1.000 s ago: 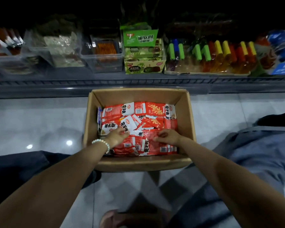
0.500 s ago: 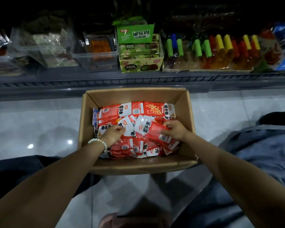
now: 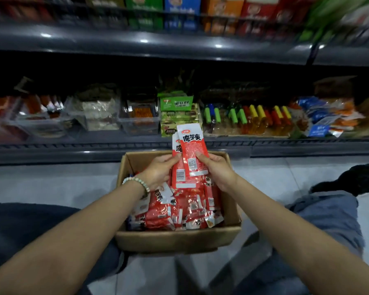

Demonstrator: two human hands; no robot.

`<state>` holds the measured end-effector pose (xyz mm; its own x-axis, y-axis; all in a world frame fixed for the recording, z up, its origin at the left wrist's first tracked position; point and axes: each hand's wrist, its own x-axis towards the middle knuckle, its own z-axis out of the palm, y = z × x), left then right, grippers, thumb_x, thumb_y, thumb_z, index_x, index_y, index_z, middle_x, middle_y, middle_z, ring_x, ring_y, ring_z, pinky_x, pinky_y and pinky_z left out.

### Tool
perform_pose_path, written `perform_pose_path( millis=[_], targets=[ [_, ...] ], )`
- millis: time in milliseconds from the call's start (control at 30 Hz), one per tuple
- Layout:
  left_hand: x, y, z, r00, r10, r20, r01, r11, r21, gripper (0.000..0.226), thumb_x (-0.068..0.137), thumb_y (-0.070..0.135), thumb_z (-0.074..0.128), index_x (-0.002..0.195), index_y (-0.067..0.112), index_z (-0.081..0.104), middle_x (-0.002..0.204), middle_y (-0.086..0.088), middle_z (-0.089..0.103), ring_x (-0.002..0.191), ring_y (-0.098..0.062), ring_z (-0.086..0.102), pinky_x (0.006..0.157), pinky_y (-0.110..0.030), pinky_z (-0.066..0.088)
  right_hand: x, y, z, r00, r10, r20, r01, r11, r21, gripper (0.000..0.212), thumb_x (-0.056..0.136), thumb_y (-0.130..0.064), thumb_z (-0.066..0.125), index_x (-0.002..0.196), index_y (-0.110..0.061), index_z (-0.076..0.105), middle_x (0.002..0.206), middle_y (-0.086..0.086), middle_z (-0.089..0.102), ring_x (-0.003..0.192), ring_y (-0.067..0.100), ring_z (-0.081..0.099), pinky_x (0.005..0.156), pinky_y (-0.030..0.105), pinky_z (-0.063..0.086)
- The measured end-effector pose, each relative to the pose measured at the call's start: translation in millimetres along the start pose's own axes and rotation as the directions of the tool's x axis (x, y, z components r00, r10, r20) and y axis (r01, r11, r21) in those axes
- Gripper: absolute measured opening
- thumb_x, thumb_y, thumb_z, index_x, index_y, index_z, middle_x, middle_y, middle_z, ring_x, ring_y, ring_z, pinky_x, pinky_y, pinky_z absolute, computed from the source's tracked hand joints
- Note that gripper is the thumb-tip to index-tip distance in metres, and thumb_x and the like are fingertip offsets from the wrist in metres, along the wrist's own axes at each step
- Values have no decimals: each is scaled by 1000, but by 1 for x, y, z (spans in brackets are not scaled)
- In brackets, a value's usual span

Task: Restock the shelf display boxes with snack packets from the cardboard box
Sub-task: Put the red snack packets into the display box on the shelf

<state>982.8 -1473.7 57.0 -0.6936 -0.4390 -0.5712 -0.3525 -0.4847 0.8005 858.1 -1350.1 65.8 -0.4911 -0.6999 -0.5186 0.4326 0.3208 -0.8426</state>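
An open cardboard box (image 3: 179, 239) sits on the floor between my knees, holding several red and white snack packets (image 3: 175, 211). Above the box, both hands hold a small upright stack of those red packets (image 3: 191, 150). My left hand (image 3: 158, 172), with a bead bracelet at the wrist, grips the stack's left side. My right hand (image 3: 216, 169) pinches its right edge. On the low shelf behind stand clear plastic display boxes (image 3: 140, 122) and a green display box (image 3: 177, 116).
The dark shelf edge (image 3: 115, 149) runs just beyond the cardboard box. Coloured tube snacks (image 3: 249, 118) and blue packets (image 3: 322, 120) fill the shelf to the right. An upper shelf (image 3: 179, 45) with boxed goods overhangs. My knees flank the box on the glossy tiled floor (image 3: 41, 182).
Both hands rose out of the cardboard box, bringing a stack of red packets up and standing it upright. The camera tilted up, revealing the upper shelf.
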Motion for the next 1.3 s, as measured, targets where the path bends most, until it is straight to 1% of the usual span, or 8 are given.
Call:
perform_pose_path(
  millis=[233,433,567,700,833,1033,1200,1300],
  targets=[
    [-55,79,20,924,282,-258,-326,935,-143,28,86,29,68,108,15,59,91,-6,74,71,-18,72,57,-29,56,-53,-75,31,982,-184,51,179,979,98,29,90,-26,61,113,-10,64,101,9,73,86,21,71,71,29,55],
    [-84,132,42,833,436,-339,-500,857,-125,26,87,37,65,101,15,64,91,-3,74,75,-16,71,58,-25,56,-72,-123,56,956,-293,-22,290,932,217,27,90,-14,60,117,-8,62,112,13,69,101,26,66,87,38,54],
    [-92,163,51,802,530,-274,-573,813,-106,19,91,30,61,100,14,67,90,-4,75,74,-11,72,58,-20,54,-74,-157,65,908,-417,-50,420,903,95,24,95,-16,53,117,-13,61,110,10,70,102,26,67,92,41,53],
    [-84,192,62,769,589,-248,-612,790,-22,16,94,26,57,98,15,68,82,2,75,73,-9,71,59,-19,54,-65,-191,64,847,-531,2,531,846,-56,25,100,-17,44,120,-21,57,107,1,70,94,14,69,76,23,56],
    [-63,231,75,712,669,-212,-650,743,162,31,96,40,45,117,21,59,100,2,71,85,-10,70,72,-27,57,-50,-230,56,811,-580,84,586,801,-123,27,101,-17,40,121,-33,50,109,-10,66,93,2,67,74,16,54],
    [-41,305,87,662,748,-60,-723,657,214,29,92,42,51,111,20,54,95,-2,70,75,-8,70,59,-15,51,-26,-305,23,783,-598,173,605,796,16,42,91,-44,44,128,-28,54,120,-1,67,112,16,63,99,39,48],
    [-46,339,91,670,735,106,-737,642,209,29,87,47,49,111,31,51,90,2,72,76,-11,71,63,-20,54,-23,-358,15,799,-517,309,504,854,125,57,74,-56,55,119,-23,61,118,6,68,108,21,65,92,37,52],
    [-52,350,95,689,710,147,-725,666,178,34,86,49,49,113,28,51,84,4,73,74,-11,71,61,-19,53,-18,-375,22,713,-549,435,524,830,189,62,65,-63,72,117,-31,67,135,5,57,125,23,54,107,45,39]
  ],
)
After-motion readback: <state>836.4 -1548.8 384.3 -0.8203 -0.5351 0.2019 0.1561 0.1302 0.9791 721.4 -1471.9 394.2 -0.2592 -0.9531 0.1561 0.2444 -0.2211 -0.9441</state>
